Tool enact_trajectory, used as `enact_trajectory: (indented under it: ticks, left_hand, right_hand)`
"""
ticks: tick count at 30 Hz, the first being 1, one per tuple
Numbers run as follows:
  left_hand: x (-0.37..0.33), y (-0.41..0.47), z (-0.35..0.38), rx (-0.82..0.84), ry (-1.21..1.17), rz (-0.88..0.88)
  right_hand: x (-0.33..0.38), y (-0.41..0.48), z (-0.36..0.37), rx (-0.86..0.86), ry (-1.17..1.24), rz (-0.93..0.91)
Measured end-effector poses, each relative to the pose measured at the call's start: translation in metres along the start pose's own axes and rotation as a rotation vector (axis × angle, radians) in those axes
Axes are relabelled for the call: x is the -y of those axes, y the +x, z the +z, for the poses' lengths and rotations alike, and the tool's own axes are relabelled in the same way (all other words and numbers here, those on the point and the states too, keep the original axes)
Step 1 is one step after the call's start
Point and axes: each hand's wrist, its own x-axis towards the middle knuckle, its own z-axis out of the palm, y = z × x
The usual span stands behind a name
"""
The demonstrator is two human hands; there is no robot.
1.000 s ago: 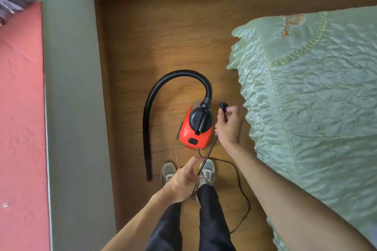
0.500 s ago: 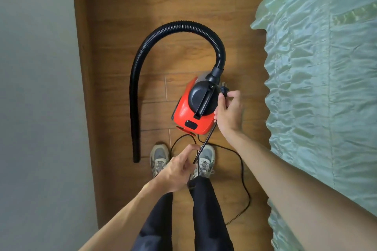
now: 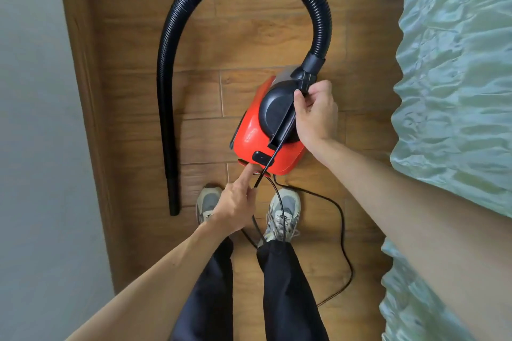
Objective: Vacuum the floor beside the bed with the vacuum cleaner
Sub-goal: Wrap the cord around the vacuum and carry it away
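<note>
A small red and black vacuum cleaner [image 3: 249, 133] stands on the wooden floor [image 3: 249, 36] just ahead of my feet. Its black ribbed hose [image 3: 171, 44] arches away and back down on the left, its open end lying near my left shoe. My right hand [image 3: 314, 113] is closed on the plug end of the black power cord [image 3: 342, 230], held over the vacuum's black top. My left hand [image 3: 235, 202] pinches the same cord lower down, and its index finger touches the vacuum's red rear edge. The rest of the cord loops loosely on the floor to the right of my legs.
The bed [image 3: 457, 91], under a pale green satin cover, fills the right side. A grey wall [image 3: 33, 119] with a wooden skirting board [image 3: 83, 91] runs along the left. My two grey shoes [image 3: 282, 210] stand on the narrow floor strip between them.
The view has moved down and closer to the vacuum. My right hand has carried the plug over the vacuum's top. My left index finger has stretched forward to the vacuum's rear edge.
</note>
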Motion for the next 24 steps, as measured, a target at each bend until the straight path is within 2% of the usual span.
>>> enact_trajectory:
  ticks: [11,24]
  left_hand:
    - [0.026,0.046,0.019,0.011,0.02,-0.019]
    - [0.032,0.06,0.022,0.002,0.041,-0.087]
  right_hand:
    - [-0.027,0.03,0.031,-0.061,-0.05,-0.072]
    - [-0.041,0.02,0.027,-0.108,0.011,0.048]
